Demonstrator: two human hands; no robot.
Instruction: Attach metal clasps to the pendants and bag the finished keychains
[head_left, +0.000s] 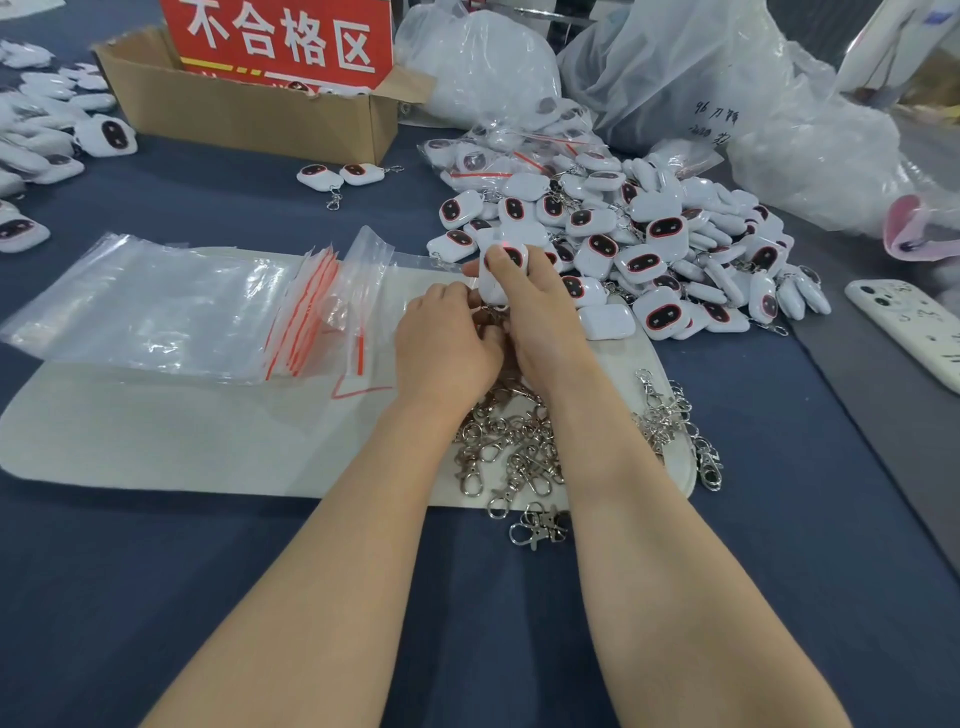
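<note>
My right grip (535, 317) holds a pendant (493, 283) steady, loop toward me, so my left grip (447, 343), pinching a clasp (488, 313), can hook it.

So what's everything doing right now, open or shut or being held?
pendant, held in the right hand.
clasp, pinched by the left hand.
cardboard box, open.
zip bags, stacked, empty.
loose clasps, heaped, unattached.
phone, face down.
</note>
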